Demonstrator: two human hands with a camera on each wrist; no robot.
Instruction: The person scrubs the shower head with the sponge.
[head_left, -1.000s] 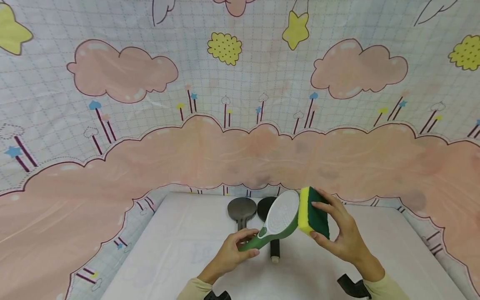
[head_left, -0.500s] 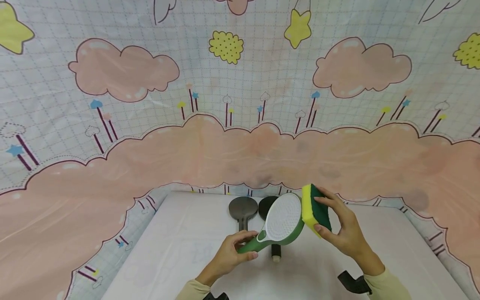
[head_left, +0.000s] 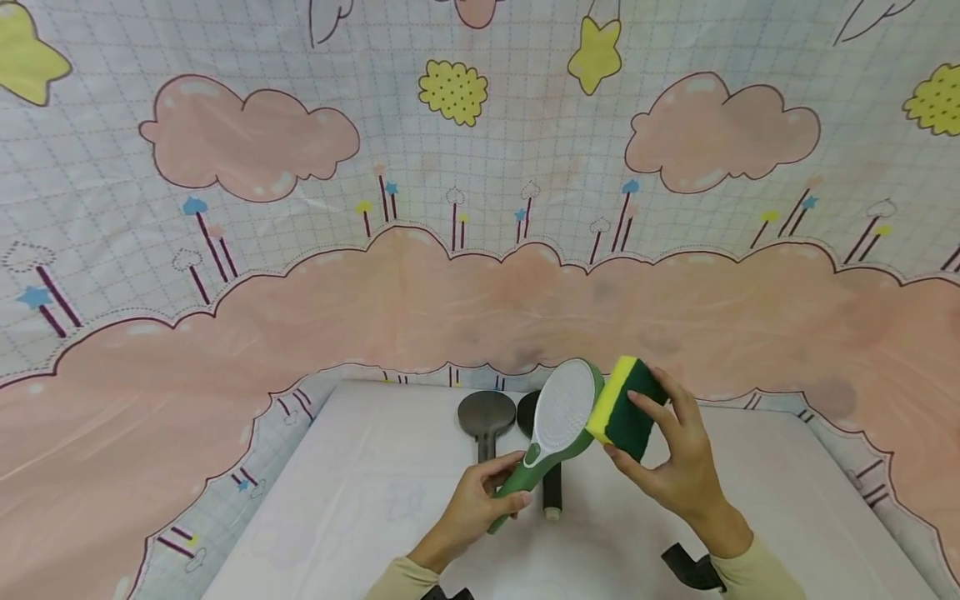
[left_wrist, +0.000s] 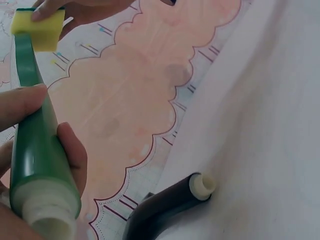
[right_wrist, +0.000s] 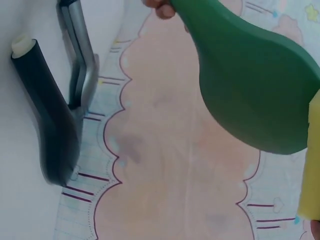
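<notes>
My left hand (head_left: 480, 504) grips the handle of a green shower head (head_left: 566, 408) with a white spray face, raised above the table and tilted up to the right. In the left wrist view the handle's hollow white threaded end faces the camera, with fingers wrapped round the green handle (left_wrist: 37, 145). My right hand (head_left: 678, 458) pinches a sponge (head_left: 626, 408), yellow on one side and dark green on the other, between thumb and fingers. The sponge's yellow side lies against the shower head's right edge. In the right wrist view the green back (right_wrist: 255, 85) shows, with the yellow sponge (right_wrist: 311, 165) at its rim.
Two more shower heads lie at the back of the white table (head_left: 360, 492): a dark grey one (head_left: 486, 414) on the left and a black one (head_left: 552, 492) partly hidden behind the green one. A patterned cloth (head_left: 480, 317) hangs behind the table.
The green shower head has tipped more upright and moved slightly up in the left hand. The sponge has tilted and moved along its right edge, lower on the rim.
</notes>
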